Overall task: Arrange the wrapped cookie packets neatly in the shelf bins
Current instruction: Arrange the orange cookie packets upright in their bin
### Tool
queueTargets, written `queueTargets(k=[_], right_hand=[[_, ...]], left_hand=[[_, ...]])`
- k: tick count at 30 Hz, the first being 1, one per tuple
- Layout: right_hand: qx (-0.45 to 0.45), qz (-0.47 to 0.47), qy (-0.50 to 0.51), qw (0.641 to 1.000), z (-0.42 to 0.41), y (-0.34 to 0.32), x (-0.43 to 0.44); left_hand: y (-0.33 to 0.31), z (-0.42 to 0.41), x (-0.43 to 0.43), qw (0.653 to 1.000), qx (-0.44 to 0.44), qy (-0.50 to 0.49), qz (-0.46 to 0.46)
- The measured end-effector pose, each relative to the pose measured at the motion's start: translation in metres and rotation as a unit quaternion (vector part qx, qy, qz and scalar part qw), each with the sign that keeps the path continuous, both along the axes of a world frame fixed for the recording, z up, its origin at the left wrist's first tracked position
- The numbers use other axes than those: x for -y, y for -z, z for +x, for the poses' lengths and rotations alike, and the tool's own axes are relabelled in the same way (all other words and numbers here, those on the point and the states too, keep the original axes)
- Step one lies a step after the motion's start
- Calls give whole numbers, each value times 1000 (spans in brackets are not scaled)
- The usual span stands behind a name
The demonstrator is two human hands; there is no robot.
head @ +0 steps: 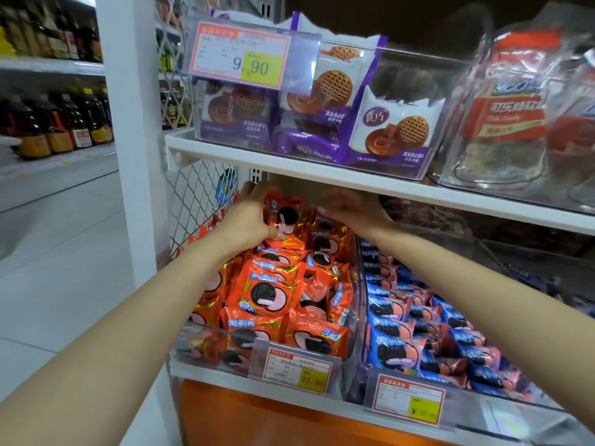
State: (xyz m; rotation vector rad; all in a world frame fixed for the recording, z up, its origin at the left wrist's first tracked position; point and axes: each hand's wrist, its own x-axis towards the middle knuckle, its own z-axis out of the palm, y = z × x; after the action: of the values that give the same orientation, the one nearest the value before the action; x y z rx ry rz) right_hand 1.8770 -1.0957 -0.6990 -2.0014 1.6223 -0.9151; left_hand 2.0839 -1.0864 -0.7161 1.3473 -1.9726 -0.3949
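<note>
Both arms were stretched forward; the left hand [248, 217] was curled round an orange packet [285, 214]; the right hand [351, 209] was blurred, palm down.

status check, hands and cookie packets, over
Left hand grips an orange packet at the back of the clear bin. Right hand blurred beside it, grip unclear. Upper shelf close overhead.

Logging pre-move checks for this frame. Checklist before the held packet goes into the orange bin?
1. Grip: the left hand holds the orange packet: ok.
2. Packet upright, face to the front: ok.
3. What the right hand is doing at the back row: cannot tell, blurred.
4. Rows in the orange bin are tidy: not ok, the front packets lie tilted and jumbled.
5. Both hands are below the upper shelf: ok.
</note>
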Motion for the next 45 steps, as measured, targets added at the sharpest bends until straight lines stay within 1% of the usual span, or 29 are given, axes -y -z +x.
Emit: queueTargets(k=[1, 2, 4, 6, 8, 9, 10, 11, 13, 15, 18, 20, 22, 25, 29, 32, 34, 38, 41, 45], right_hand=[[67, 33, -13, 997, 4, -3, -4], [99, 58, -29, 993, 8, -5, -7], [115, 80, -65, 988, 12, -7, -14], [141, 59, -47, 987, 11, -9, -17], [173, 19, 3, 985, 2, -10, -14], [203, 14, 9, 979, -5, -10, -14], [228, 15, 3, 974, -12, -11, -13], [232, 13, 1, 973, -20, -12, -13], [205, 7, 10, 979, -33, -12, -13], [202, 20, 18, 979, -42, -10, -14], [206, 19, 58, 977, -51, -5, -18], [214, 18, 100, 971, -55, -5, -23], [202, 20, 115, 973, -58, -3, -26], [157, 5, 114, 981, -60, 0, -31], [147, 20, 120, 982, -63, 6, -33], [145, 36, 112, 982, -62, 9, -35], [160, 30, 106, 981, -58, 10, -36], [209, -2, 114, 971, -52, 11, -35], [200, -9, 112, 973, -46, 9, -34], [201, -17, 101, 974, -39, 10, -27]], left_hand=[[-2, -3, 0, 1000, -15, 13, -6], [-4, -6, 0, 999, -36, 29, -12], [-8, -16, 0, 995, -79, 47, -22], [-11, -26, 0, 994, -97, 55, -14], [-11, -34, 4, 995, -77, 62, -8], [-11, -36, 5, 998, -42, 53, -7], [-9, -37, 6, 999, 12, 42, -1], [-7, -39, 6, 996, 75, 43, 11], [-1, -43, 5, 977, 192, 77, 42], [3, -49, 4, 956, 268, 104, 59], [3, -54, 5, 927, 348, 111, 86], [0, -57, 6, 913, 379, 118, 98], [-3, -59, 7, 904, 392, 125, 115], [-3, -63, 10, 908, 369, 128, 149], [-4, -70, 6, 915, 345, 132, 163], [-4, -70, 4, 919, 342, 122, 151], [-5, -67, 2, 926, 329, 120, 143], [-8, -60, 0, 955, 197, 145, 171], [-9, -55, 5, 979, 111, 117, 125], [-21, -37, 10, 997, -27, 32, 59]])
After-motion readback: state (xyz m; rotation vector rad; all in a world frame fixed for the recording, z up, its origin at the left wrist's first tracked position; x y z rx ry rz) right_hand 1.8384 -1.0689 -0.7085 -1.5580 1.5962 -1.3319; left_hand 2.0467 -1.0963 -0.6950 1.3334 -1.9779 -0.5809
